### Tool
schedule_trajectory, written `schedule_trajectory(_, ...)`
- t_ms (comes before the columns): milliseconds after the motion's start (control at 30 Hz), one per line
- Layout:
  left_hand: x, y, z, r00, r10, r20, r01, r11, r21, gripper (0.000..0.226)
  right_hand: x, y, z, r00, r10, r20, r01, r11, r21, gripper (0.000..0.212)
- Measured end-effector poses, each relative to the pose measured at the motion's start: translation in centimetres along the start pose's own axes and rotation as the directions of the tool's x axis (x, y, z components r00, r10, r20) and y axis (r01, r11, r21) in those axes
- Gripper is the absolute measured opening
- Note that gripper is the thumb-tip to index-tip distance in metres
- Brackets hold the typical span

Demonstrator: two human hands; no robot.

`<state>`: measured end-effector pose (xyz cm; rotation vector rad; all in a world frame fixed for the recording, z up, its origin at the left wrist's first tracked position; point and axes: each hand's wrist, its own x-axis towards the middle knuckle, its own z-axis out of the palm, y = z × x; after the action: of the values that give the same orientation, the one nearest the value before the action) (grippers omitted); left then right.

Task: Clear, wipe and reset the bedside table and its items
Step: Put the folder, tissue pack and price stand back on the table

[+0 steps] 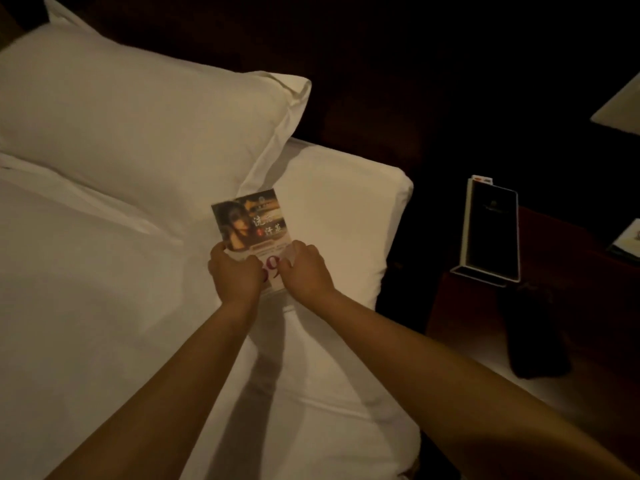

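A printed leaflet (pixel 250 220) with a picture, script and red numerals lies on the white bed (pixel 104 306), just below the pillow corner. My left hand (pixel 235 273) grips its lower left edge and my right hand (pixel 304 271) its lower right edge, both pressed down on it. The dark wooden bedside table (pixel 485 327) stands to the right of the bed. On it a dark card in an upright clear stand (pixel 491 233) faces me, and a dark cloth-like shape (pixel 533 337) lies in front of it.
A large white pillow (pixel 131 116) fills the upper left. A lampshade edge (pixel 620 109) shows at the far right, above another booklet (pixel 628 242) at the table's far edge. A dark gap separates mattress and table. The room is dim.
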<state>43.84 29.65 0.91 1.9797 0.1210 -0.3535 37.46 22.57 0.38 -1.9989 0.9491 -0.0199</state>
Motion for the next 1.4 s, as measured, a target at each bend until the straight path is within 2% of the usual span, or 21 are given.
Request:
schedule_trajectory(100, -2.6, 1.4, 4.4, 0.993, 0.076, 0.084, -0.079, 0.996, 0.030, 0.029, 0.6, 3.3, -4.4, 0.996, -0.002, -0.084, 0.002, 1.000, -0.004, 0.028)
schedule_trajectory(200, -5.7, 2.7, 9.5, 0.979, 0.089, 0.182, -0.104, 0.992, 0.077, 0.026, 0.9, 7.2, -9.2, 0.985, 0.036, -0.169, -0.036, 0.999, 0.003, 0.027)
schedule_trajectory(333, -10.4, 4.6, 16.1, 0.946, 0.115, 0.302, -0.132, 0.991, 0.036, 0.026, 0.7, 12.6, -15.4, 0.959, 0.091, -0.269, -0.082, 0.996, 0.045, 0.030)
schedule_trajectory(500, -17.4, 8.1, 25.7, 0.840, 0.244, 0.485, -0.269, 0.963, -0.018, 0.029, -0.1, 20.2, -24.7, 0.892, 0.166, -0.420, -0.140, 0.986, 0.094, 0.047)
schedule_trajectory(633, -21.8, 10.0, 32.2, 0.754, 0.239, 0.611, -0.277, 0.960, -0.033, 0.041, -0.7, 25.1, -30.7, 0.810, 0.230, -0.539, -0.161, 0.972, 0.174, 0.048)
schedule_trajectory(767, -24.8, 10.4, 37.1, 0.657, 0.251, 0.711, -0.343, 0.939, -0.014, 0.050, -0.8, 29.5, -34.5, 0.779, 0.302, -0.550, -0.189, 0.949, 0.252, 0.053)
schedule_trajectory(967, -25.7, 9.1, 42.6, 0.487, 0.183, 0.854, -0.390, 0.921, 0.026, 0.057, 0.2, 35.0, -37.0, 0.794, 0.311, -0.523, -0.141, 0.930, 0.340, 0.057)
schedule_trajectory(1200, -24.6, 6.8, 45.7, 0.418, 0.198, 0.887, -0.410, 0.912, -0.010, 0.070, 1.9, 38.7, -36.8, 0.844, 0.270, -0.463, -0.094, 0.925, 0.369, 0.068)
schedule_trajectory(1300, -24.0, 6.1, 46.1, 0.403, 0.218, 0.889, -0.440, 0.898, -0.020, 0.083, 2.3, 39.2, -36.5, 0.841, 0.262, -0.474, -0.087, 0.929, 0.359, 0.072)
schedule_trajectory(1400, -23.6, 5.5, 46.2, 0.390, 0.228, 0.892, -0.474, 0.880, -0.017, 0.086, 2.5, 39.4, -36.2, 0.841, 0.260, -0.475, -0.080, 0.927, 0.366, 0.075)
